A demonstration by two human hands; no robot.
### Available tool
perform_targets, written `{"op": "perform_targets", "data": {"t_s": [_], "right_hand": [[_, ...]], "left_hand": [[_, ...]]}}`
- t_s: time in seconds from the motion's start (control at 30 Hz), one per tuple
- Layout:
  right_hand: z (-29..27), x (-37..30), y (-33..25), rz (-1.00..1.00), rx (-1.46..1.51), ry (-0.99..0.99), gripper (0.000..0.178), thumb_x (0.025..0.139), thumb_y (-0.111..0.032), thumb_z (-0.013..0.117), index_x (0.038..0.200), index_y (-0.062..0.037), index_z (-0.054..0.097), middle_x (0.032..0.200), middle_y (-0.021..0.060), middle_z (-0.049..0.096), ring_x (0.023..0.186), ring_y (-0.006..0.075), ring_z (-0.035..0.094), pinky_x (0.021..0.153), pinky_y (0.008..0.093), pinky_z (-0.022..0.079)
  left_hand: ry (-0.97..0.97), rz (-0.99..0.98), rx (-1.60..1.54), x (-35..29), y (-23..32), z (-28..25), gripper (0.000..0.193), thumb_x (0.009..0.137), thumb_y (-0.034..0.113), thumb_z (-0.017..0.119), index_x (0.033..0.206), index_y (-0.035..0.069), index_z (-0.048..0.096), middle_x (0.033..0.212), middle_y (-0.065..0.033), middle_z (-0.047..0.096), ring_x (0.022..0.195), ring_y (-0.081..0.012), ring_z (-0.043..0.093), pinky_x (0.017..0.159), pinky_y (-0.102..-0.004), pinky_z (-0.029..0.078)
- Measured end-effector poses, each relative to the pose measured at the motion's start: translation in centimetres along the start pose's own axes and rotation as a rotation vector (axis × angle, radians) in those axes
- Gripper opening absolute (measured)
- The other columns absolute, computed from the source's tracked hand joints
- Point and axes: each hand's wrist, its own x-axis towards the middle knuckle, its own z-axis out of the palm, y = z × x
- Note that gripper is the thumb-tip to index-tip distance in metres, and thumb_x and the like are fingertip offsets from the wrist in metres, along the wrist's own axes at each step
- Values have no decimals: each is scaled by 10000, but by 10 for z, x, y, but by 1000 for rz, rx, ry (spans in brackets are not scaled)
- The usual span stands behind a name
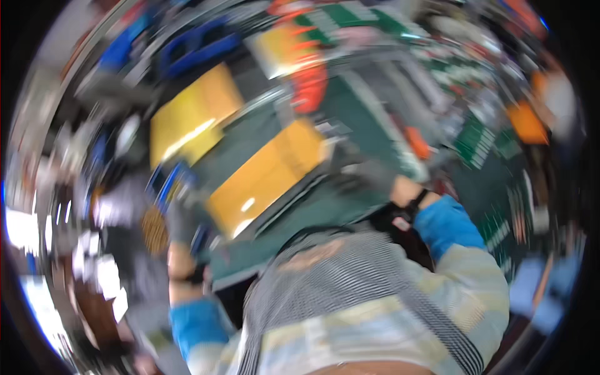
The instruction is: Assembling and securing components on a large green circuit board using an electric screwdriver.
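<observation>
A long orange-yellow panel or box [265, 178] lies tilted across the green work surface in front of me, its right end farther away. My left hand [183, 215], in a grey glove, is by the near left end of the panel, beside a blue object [170, 185] whose kind is blurred. Close to the panel's far right end is my right hand [365, 174], also in a dark grey glove. Motion smears the fingers of both hands, so I cannot tell whether either grips the panel.
Another yellow box-like piece [194, 112] stands farther left, with a blue tray-like thing [200, 47] behind it. An orange-red strip [308, 81] hangs beyond the panel. Green boards [474, 139] lie at right, near a person [556, 103] at the far right edge.
</observation>
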Motion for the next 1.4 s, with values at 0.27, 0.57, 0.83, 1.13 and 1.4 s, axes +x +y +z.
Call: {"op": "perform_targets", "data": {"t_s": [0.27, 0.57, 0.83, 1.13, 1.4], "right_hand": [[-76, -109, 11, -281, -326, 512, 261, 837, -151, 572, 1070, -35, 559, 897, 72, 618, 809, 184, 616, 705, 341, 518], [-210, -194, 23, -766, 884, 1087, 153, 895, -144, 458, 960, -27, 531, 842, 105, 614, 828, 235, 610, 750, 341, 501], [-211, -188, 90, -894, 863, 765, 230, 880, -251, 543, 1010, -61, 542, 948, 122, 634, 869, 271, 622, 816, 399, 495], [-175, -309, 228, -1154, 1162, 1301, 429, 899, -403, 497, 1151, -57, 480, 1220, 127, 491, 1113, 276, 469, 924, 419, 405], [-196, -342, 185, -1436, 1061, 1350, 91, 877, -181, 552, 939, -115, 559, 868, 3, 578, 851, 162, 551, 695, 308, 484]], "left_hand": [[102, -1162, -1205, -39, 12, -50, 295, 927, 244, 476, 1055, -6, 567, 808, 8, 480, 659, -67, 378, 560, -211, 312], [210, -946, -1205, 44, 102, -151, 325, 940, 232, 430, 978, -50, 588, 713, -60, 517, 616, -154, 459, 599, -246, 390], [82, -867, -877, 146, 177, -129, 342, 892, 282, 531, 998, -25, 637, 958, -131, 628, 802, -216, 568, 698, -325, 468], [292, -386, -746, 186, 188, -114, 275, 940, 209, 469, 1016, -20, 600, 971, -132, 588, 888, -271, 558, 837, -349, 429], [386, -54, -368, 169, 171, -113, 208, 936, 143, 446, 1002, -8, 572, 869, -136, 529, 770, -263, 529, 702, -360, 455]]}}
